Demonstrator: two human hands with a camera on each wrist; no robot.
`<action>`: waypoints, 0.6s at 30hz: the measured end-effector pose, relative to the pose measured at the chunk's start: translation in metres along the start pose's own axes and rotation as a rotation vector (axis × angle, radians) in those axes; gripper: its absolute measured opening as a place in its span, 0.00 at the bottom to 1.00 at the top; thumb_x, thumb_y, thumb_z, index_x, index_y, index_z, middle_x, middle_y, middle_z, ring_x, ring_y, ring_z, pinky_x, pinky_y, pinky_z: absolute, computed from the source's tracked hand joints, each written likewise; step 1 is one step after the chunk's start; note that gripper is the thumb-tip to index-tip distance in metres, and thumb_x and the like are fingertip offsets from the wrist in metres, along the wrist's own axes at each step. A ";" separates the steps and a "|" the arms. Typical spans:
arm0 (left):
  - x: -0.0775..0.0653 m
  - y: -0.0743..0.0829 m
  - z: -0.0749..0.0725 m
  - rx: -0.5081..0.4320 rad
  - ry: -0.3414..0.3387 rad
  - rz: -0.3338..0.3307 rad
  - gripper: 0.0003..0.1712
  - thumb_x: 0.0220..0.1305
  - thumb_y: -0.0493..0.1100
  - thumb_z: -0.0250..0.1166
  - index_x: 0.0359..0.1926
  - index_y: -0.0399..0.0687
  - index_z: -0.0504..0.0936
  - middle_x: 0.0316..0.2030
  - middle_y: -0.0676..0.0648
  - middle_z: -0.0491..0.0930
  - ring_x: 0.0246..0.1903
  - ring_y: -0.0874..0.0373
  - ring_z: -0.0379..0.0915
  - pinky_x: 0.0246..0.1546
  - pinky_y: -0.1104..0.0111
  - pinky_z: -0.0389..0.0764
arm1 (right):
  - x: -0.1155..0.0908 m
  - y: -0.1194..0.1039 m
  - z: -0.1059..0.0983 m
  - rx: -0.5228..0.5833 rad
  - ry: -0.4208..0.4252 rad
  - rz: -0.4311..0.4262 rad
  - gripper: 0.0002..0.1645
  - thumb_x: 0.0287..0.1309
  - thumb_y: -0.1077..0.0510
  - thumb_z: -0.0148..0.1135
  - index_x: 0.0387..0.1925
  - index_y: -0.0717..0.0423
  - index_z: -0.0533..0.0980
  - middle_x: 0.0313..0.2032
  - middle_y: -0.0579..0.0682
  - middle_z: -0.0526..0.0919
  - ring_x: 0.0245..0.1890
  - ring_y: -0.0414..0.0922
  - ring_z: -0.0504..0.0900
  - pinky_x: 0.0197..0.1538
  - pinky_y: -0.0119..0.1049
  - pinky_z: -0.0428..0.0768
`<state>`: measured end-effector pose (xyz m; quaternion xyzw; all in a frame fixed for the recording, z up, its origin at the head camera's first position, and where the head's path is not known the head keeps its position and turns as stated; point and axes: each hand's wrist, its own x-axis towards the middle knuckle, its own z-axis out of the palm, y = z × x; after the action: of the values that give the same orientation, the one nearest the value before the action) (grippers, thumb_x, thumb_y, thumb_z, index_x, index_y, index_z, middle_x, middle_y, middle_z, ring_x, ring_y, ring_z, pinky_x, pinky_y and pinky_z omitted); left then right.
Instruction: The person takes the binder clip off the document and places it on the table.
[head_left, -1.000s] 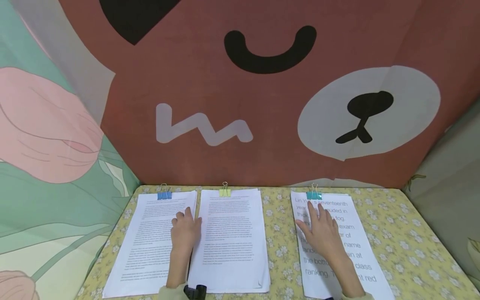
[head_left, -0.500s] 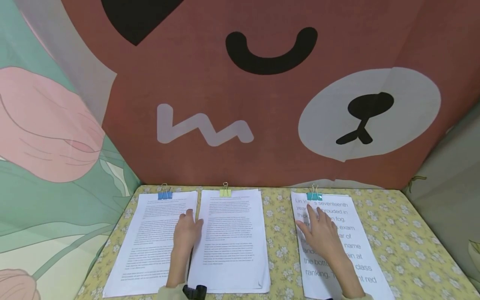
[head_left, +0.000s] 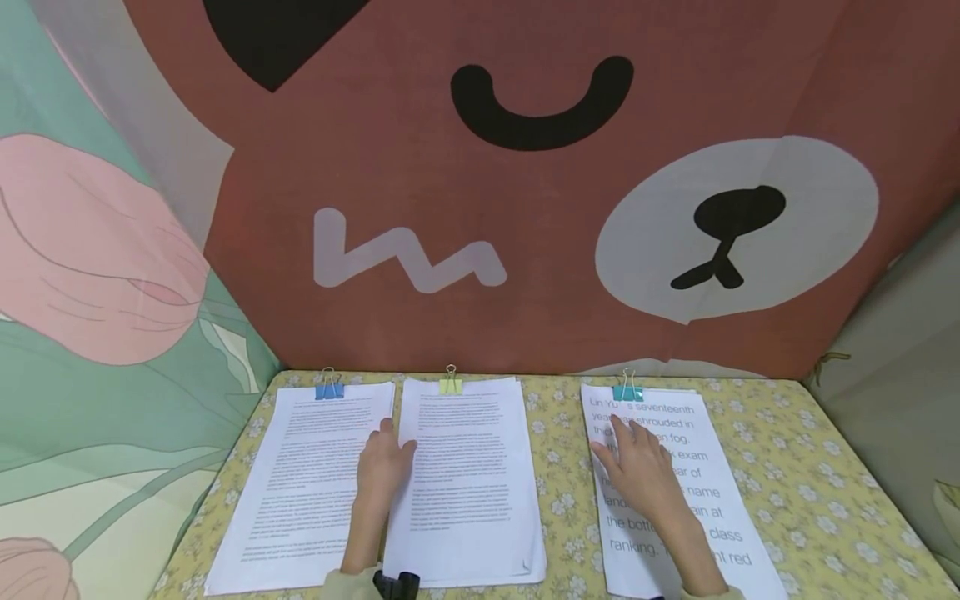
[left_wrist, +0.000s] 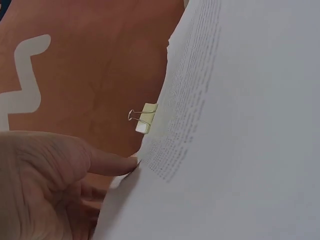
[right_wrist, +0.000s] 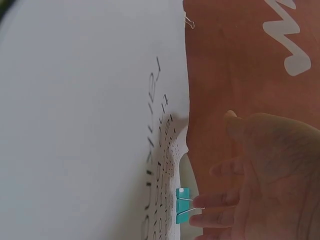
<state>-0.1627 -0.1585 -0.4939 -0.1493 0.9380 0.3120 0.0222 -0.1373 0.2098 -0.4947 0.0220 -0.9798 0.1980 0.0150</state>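
Note:
Between the left and middle paper stacks lies my left hand [head_left: 381, 468], with its thumb touching the left edge of the middle stack [head_left: 472, 508]. That stack carries a yellow binder clip [head_left: 451, 386] on its top edge, and the left wrist view also shows the yellow clip [left_wrist: 146, 118] beyond the thumb. My right hand [head_left: 643, 475], fingers spread and holding nothing, is over the large-print right stack [head_left: 723, 533], below its teal binder clip [head_left: 627, 393]. Whether its palm touches the paper is hidden. To the left is a small-print stack [head_left: 300, 483] with a blue binder clip [head_left: 330, 391].
A yellow floral cloth [head_left: 810, 500] covers the table under the stacks. Behind it rises a brown fabric wall [head_left: 555, 325] with a cartoon face; more printed fabric [head_left: 105, 417] hangs at the left, and grey fabric [head_left: 900, 350] at the right.
My left hand has moved a little right and down, to the middle stack's edge. The lower part of the middle stack has shifted slightly right. My right hand has barely moved.

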 end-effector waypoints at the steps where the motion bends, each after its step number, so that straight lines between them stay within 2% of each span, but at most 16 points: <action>1: 0.000 0.000 0.000 -0.017 -0.015 0.008 0.37 0.69 0.40 0.65 0.69 0.19 0.64 0.55 0.20 0.75 0.53 0.26 0.77 0.51 0.42 0.80 | 0.000 0.000 0.000 0.000 0.000 0.002 0.42 0.77 0.41 0.52 0.73 0.71 0.62 0.67 0.80 0.64 0.68 0.78 0.62 0.66 0.76 0.59; 4: 0.000 -0.002 0.000 -0.085 -0.065 0.027 0.35 0.68 0.38 0.64 0.68 0.19 0.64 0.57 0.19 0.74 0.57 0.25 0.75 0.54 0.41 0.79 | 0.000 0.000 0.001 -0.001 -0.002 0.002 0.41 0.77 0.42 0.52 0.73 0.71 0.63 0.67 0.81 0.64 0.68 0.78 0.63 0.65 0.76 0.60; 8: 0.004 -0.006 0.001 -0.178 -0.104 0.060 0.30 0.67 0.35 0.63 0.65 0.21 0.69 0.55 0.21 0.77 0.56 0.28 0.77 0.53 0.43 0.80 | -0.001 -0.002 0.000 0.004 -0.005 -0.004 0.40 0.77 0.42 0.53 0.72 0.71 0.64 0.66 0.81 0.65 0.67 0.78 0.64 0.65 0.76 0.61; 13: 0.007 -0.009 0.001 -0.270 -0.117 0.071 0.24 0.67 0.34 0.63 0.60 0.25 0.74 0.48 0.28 0.83 0.45 0.39 0.83 0.47 0.49 0.83 | 0.000 -0.002 -0.003 0.007 -0.012 -0.010 0.40 0.78 0.41 0.51 0.71 0.72 0.64 0.65 0.81 0.66 0.66 0.78 0.65 0.63 0.76 0.62; 18: 0.004 -0.007 0.003 -0.422 -0.159 0.054 0.22 0.69 0.34 0.61 0.61 0.28 0.74 0.40 0.38 0.85 0.33 0.51 0.82 0.38 0.59 0.80 | 0.000 -0.001 -0.008 0.010 0.010 -0.020 0.40 0.79 0.42 0.50 0.70 0.73 0.65 0.62 0.80 0.70 0.63 0.78 0.69 0.60 0.75 0.67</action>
<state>-0.1647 -0.1629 -0.5012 -0.1003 0.8508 0.5127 0.0561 -0.1375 0.2126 -0.4868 0.0311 -0.9785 0.2030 0.0216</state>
